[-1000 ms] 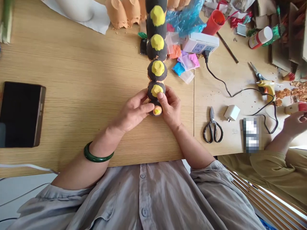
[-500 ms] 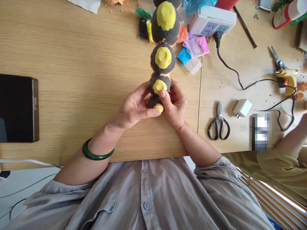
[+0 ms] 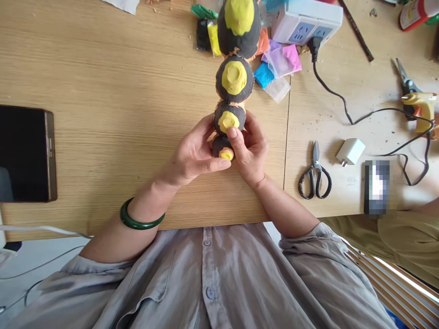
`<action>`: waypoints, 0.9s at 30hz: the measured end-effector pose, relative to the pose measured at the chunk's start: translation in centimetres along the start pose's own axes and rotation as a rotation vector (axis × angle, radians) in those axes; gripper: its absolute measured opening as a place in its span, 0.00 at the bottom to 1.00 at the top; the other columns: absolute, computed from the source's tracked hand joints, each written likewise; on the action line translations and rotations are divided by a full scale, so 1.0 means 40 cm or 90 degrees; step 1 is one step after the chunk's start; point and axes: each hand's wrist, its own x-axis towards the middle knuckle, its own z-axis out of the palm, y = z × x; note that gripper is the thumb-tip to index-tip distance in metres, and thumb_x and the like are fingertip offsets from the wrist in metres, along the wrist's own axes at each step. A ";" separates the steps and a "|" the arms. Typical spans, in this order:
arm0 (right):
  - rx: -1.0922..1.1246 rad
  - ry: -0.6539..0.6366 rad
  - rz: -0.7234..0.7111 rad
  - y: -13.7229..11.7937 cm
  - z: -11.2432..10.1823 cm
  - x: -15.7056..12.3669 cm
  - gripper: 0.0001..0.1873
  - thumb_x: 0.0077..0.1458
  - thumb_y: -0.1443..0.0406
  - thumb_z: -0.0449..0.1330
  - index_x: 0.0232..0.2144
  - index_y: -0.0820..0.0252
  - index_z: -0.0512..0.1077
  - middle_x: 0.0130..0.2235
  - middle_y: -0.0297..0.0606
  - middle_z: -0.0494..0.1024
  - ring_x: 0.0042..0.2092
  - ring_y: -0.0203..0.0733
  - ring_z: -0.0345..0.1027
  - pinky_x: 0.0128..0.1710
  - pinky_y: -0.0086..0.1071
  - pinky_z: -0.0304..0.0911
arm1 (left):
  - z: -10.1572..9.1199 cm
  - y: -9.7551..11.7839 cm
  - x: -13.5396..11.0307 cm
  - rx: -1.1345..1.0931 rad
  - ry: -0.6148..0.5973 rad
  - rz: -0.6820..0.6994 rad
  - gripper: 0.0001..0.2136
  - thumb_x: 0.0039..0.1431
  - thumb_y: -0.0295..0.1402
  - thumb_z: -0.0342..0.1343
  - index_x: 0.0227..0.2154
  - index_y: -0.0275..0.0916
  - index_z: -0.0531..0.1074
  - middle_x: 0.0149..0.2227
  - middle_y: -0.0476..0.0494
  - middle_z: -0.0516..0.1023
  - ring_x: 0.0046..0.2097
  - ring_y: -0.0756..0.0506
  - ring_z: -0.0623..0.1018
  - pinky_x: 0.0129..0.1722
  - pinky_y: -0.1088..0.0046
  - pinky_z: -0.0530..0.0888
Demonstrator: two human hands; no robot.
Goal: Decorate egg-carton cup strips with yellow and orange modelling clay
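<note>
A clay model [image 3: 234, 78] made of several rounded black segments in a row rises from between my hands toward the top edge, where its far end is cut off. Each visible segment carries a yellow clay patch, and orange shows along the seams. My left hand [image 3: 196, 153] grips the near end from the left, its thumb lying by the smallest segment's yellow dot. From the right, my right hand [image 3: 252, 148] wraps the lower segments, with the thumb pressed near the second yellow patch. Some fingers of both hands are hidden behind the model.
Coloured clay packets [image 3: 279, 61] and a white power strip [image 3: 305, 25] lie beyond the model. To the right are black-handled scissors [image 3: 314, 173], a white charger plug [image 3: 350, 151], a yellow glue gun [image 3: 423, 107] and a black cord [image 3: 334, 93]. A dark tablet [image 3: 25, 154] lies left.
The view has shifted slightly, so the clay packets and power strip sit a little higher in the picture. Both hands keep their grip; the near yellow dot shows more fully beside the left thumb.
</note>
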 end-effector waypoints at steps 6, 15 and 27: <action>-0.042 -0.023 0.081 0.004 -0.007 -0.008 0.37 0.60 0.30 0.70 0.58 0.43 0.77 0.46 0.35 0.86 0.47 0.48 0.86 0.45 0.39 0.88 | 0.011 -0.010 -0.010 0.077 0.015 0.065 0.32 0.61 0.42 0.81 0.66 0.52 0.78 0.65 0.43 0.82 0.60 0.33 0.87 0.54 0.59 0.87; -0.024 -0.002 0.114 -0.019 -0.010 -0.003 0.43 0.51 0.26 0.73 0.55 0.43 0.77 0.45 0.31 0.88 0.48 0.42 0.82 0.52 0.34 0.85 | -0.003 -0.030 -0.009 0.134 -0.018 0.145 0.33 0.66 0.37 0.77 0.71 0.59 0.75 0.67 0.46 0.80 0.59 0.37 0.88 0.56 0.63 0.88; 0.069 -0.009 0.098 -0.055 -0.008 0.018 0.29 0.55 0.38 0.76 0.46 0.48 0.80 0.47 0.36 0.91 0.51 0.48 0.87 0.53 0.40 0.88 | -0.018 -0.020 -0.006 0.135 -0.077 0.156 0.36 0.67 0.40 0.73 0.76 0.59 0.71 0.62 0.40 0.80 0.51 0.39 0.86 0.44 0.65 0.87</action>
